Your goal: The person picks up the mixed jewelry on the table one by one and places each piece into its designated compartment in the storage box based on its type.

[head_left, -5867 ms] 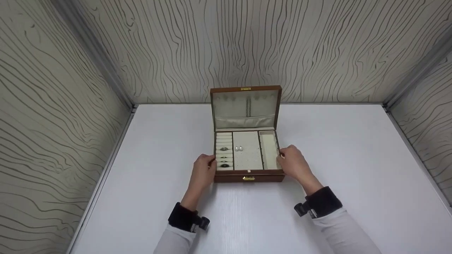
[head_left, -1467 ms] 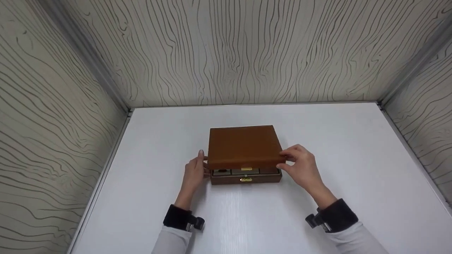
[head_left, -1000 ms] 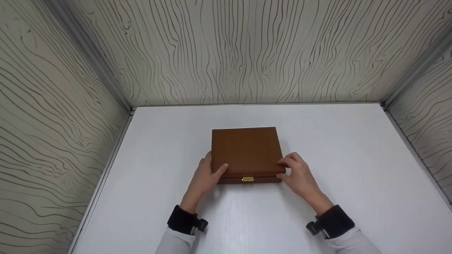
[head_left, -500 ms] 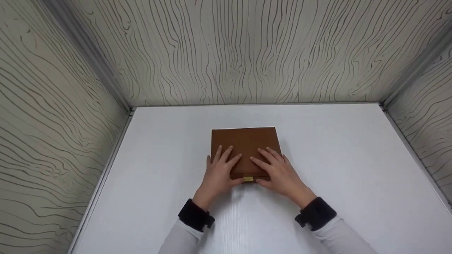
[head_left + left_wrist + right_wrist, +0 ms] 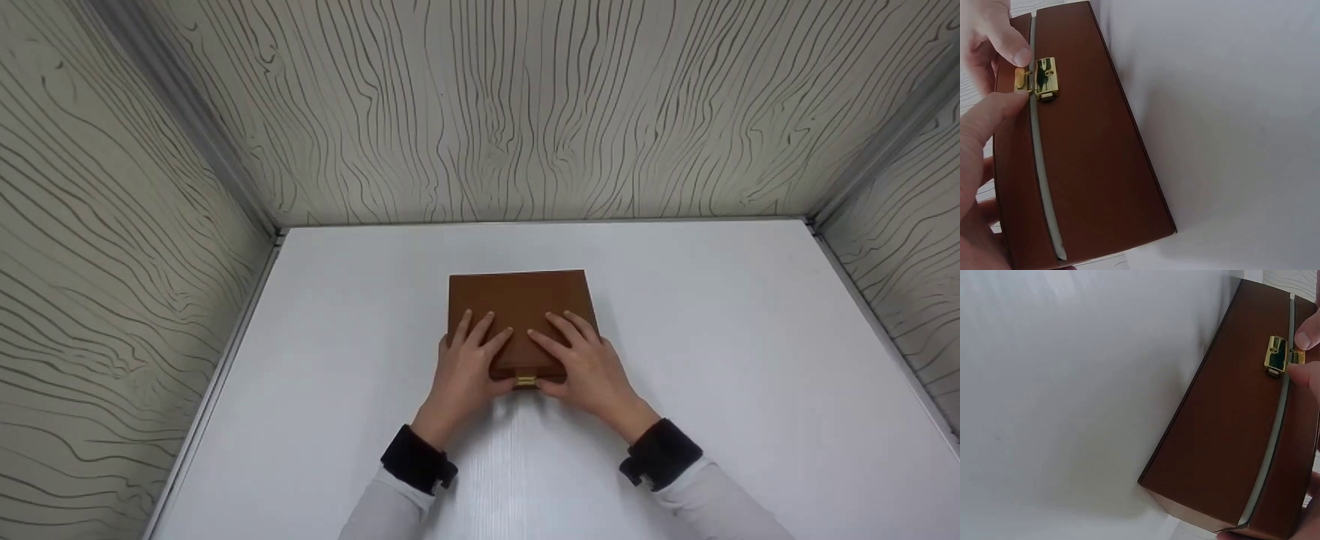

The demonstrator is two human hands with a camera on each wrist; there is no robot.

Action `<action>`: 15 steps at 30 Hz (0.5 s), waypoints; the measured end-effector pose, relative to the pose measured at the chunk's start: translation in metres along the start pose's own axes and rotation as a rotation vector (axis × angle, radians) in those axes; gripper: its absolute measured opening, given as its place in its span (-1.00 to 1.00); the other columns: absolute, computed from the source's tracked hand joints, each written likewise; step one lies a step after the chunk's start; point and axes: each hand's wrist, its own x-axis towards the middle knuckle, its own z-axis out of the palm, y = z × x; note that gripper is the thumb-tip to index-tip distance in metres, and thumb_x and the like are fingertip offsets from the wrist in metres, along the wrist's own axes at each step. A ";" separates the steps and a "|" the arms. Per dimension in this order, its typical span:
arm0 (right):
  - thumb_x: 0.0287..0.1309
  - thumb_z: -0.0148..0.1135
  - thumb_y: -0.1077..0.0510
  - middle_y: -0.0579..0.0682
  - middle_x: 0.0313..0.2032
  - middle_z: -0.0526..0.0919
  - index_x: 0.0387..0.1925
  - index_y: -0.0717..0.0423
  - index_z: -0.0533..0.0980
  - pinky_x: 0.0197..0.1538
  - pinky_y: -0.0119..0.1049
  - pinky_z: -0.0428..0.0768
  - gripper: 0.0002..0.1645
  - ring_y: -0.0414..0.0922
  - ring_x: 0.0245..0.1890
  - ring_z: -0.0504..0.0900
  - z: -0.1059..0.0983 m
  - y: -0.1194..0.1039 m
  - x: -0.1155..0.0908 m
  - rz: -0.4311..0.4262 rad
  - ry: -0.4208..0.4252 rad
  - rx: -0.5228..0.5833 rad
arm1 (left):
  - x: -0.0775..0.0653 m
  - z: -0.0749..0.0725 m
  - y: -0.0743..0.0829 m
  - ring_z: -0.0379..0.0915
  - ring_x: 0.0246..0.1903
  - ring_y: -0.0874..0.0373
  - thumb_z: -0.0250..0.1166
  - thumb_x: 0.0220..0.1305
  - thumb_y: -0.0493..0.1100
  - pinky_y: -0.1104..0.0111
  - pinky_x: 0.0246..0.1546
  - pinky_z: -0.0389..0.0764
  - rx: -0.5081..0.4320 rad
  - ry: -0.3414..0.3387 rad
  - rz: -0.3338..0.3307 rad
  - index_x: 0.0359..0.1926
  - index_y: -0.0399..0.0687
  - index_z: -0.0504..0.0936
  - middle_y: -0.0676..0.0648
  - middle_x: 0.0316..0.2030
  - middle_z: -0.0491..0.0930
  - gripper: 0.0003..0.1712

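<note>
A brown jewelry box [image 5: 517,292] stands on the white table with its lid down. In the head view, my left hand [image 5: 461,371] lies on the lid's left front, fingers spread and mostly straight. My right hand [image 5: 596,371] rests the same way on the right front. Both thumbs reach over the front edge and touch the lid beside the gold clasp [image 5: 1046,77]. A narrow pale strip [image 5: 1044,185] runs between lid and base in the left wrist view. The clasp's lower plate [image 5: 1276,356] shows in the right wrist view. The box's contents are hidden.
The white table [image 5: 360,315] surrounds the box on all sides. Behind it rises a wall [image 5: 480,112] patterned with wood-grain lines, and similar panels stand at left and right. Black bands [image 5: 416,457] with small cameras sit on both wrists.
The lid stood upright with rings and earrings showing; it has swung down over the base. Both hands moved from the box's sides onto the lid's front. In the last half second they barely shifted.
</note>
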 end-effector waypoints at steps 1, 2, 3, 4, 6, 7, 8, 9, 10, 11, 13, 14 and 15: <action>-0.10 0.51 -0.23 0.07 0.35 0.32 0.31 -0.21 0.45 -0.10 0.20 0.55 -0.12 0.15 0.36 0.22 0.000 0.000 0.000 0.001 0.004 -0.001 | 0.000 0.000 0.000 -0.04 0.42 -0.24 0.47 0.00 0.27 -0.27 0.11 0.32 0.001 0.004 0.001 0.34 0.18 0.47 -0.12 0.41 0.24 -0.14; -0.10 0.50 -0.23 0.07 0.35 0.33 0.31 -0.21 0.45 -0.10 0.20 0.55 -0.13 0.15 0.36 0.22 0.001 0.000 0.000 0.001 0.006 -0.002 | 0.000 0.001 0.000 -0.04 0.42 -0.24 0.47 0.00 0.27 -0.26 0.11 0.32 0.003 0.007 0.002 0.34 0.18 0.48 -0.12 0.40 0.24 -0.14; -0.10 0.50 -0.23 0.06 0.35 0.33 0.31 -0.21 0.45 -0.10 0.21 0.55 -0.13 0.15 0.36 0.22 0.001 0.000 -0.001 0.002 0.009 -0.002 | 0.000 0.001 0.000 -0.04 0.42 -0.24 0.47 0.00 0.27 -0.26 0.11 0.32 0.005 0.011 0.004 0.34 0.18 0.48 -0.12 0.40 0.25 -0.14; -0.09 0.50 -0.23 0.06 0.35 0.33 0.30 -0.21 0.46 -0.10 0.21 0.55 -0.13 0.15 0.36 0.22 0.001 0.000 -0.001 0.002 0.012 -0.001 | 0.000 0.002 0.000 -0.03 0.42 -0.24 0.47 0.00 0.27 -0.26 0.11 0.32 0.007 0.014 0.006 0.33 0.18 0.48 -0.12 0.40 0.25 -0.14; -0.09 0.50 -0.23 0.06 0.35 0.33 0.30 -0.21 0.46 -0.10 0.21 0.54 -0.14 0.14 0.36 0.23 0.002 0.000 -0.001 0.003 0.015 -0.002 | 0.000 0.002 0.000 -0.03 0.42 -0.24 0.47 0.00 0.26 -0.25 0.11 0.33 0.013 0.023 0.009 0.33 0.17 0.48 -0.12 0.39 0.26 -0.15; -0.09 0.50 -0.22 0.06 0.35 0.33 0.30 -0.20 0.46 -0.11 0.21 0.54 -0.14 0.14 0.36 0.23 0.002 0.000 -0.001 0.003 0.016 -0.003 | -0.001 0.002 0.000 -0.02 0.42 -0.24 0.47 0.00 0.26 -0.25 0.10 0.34 0.016 0.025 0.010 0.33 0.17 0.49 -0.13 0.39 0.27 -0.15; -0.10 0.50 -0.22 0.06 0.35 0.33 0.30 -0.20 0.46 -0.11 0.21 0.54 -0.14 0.14 0.36 0.23 0.002 0.000 -0.001 0.004 0.017 -0.003 | -0.001 0.002 0.000 -0.02 0.42 -0.24 0.47 0.00 0.26 -0.25 0.10 0.34 0.018 0.027 0.012 0.33 0.17 0.49 -0.13 0.39 0.27 -0.15; -0.10 0.50 -0.22 0.06 0.34 0.34 0.30 -0.20 0.46 -0.11 0.21 0.54 -0.14 0.14 0.36 0.23 0.002 0.000 -0.001 0.005 0.017 -0.003 | -0.001 0.003 0.000 -0.02 0.42 -0.24 0.47 0.00 0.27 -0.24 0.10 0.35 0.022 0.029 0.013 0.33 0.16 0.49 -0.13 0.39 0.27 -0.15; -0.10 0.50 -0.22 0.07 0.34 0.34 0.30 -0.20 0.46 -0.11 0.21 0.55 -0.14 0.14 0.36 0.22 0.003 -0.001 -0.001 0.006 0.016 -0.005 | -0.001 0.003 0.000 -0.02 0.42 -0.24 0.46 0.00 0.27 -0.24 0.09 0.35 0.026 0.030 0.013 0.33 0.16 0.49 -0.13 0.39 0.27 -0.15; -0.10 0.50 -0.21 0.07 0.34 0.34 0.30 -0.21 0.46 -0.11 0.21 0.54 -0.14 0.14 0.36 0.22 0.003 -0.001 -0.001 0.007 0.017 -0.006 | -0.001 0.003 0.000 -0.02 0.42 -0.23 0.46 0.00 0.28 -0.24 0.09 0.35 0.030 0.031 0.014 0.33 0.16 0.49 -0.13 0.39 0.28 -0.14; -0.10 0.51 -0.21 0.07 0.34 0.34 0.30 -0.21 0.46 -0.11 0.20 0.55 -0.14 0.14 0.36 0.22 0.003 -0.001 -0.001 0.008 0.018 -0.007 | -0.001 0.003 0.000 -0.02 0.42 -0.23 0.45 0.00 0.29 -0.24 0.09 0.35 0.036 0.030 0.015 0.33 0.16 0.48 -0.13 0.39 0.27 -0.14; -0.10 0.51 -0.21 0.07 0.34 0.34 0.30 -0.21 0.47 -0.11 0.21 0.55 -0.14 0.14 0.35 0.22 0.003 -0.001 -0.001 0.008 0.019 -0.008 | -0.001 0.003 0.000 -0.02 0.42 -0.23 0.45 0.00 0.29 -0.24 0.08 0.35 0.040 0.031 0.016 0.33 0.16 0.48 -0.13 0.39 0.27 -0.14; -0.10 0.51 -0.21 0.07 0.34 0.34 0.29 -0.21 0.47 -0.11 0.21 0.55 -0.14 0.14 0.35 0.23 0.003 -0.001 -0.001 0.007 0.020 -0.010 | -0.001 0.004 0.000 -0.02 0.42 -0.23 0.45 0.00 0.30 -0.24 0.08 0.36 0.043 0.032 0.016 0.33 0.16 0.48 -0.13 0.39 0.27 -0.14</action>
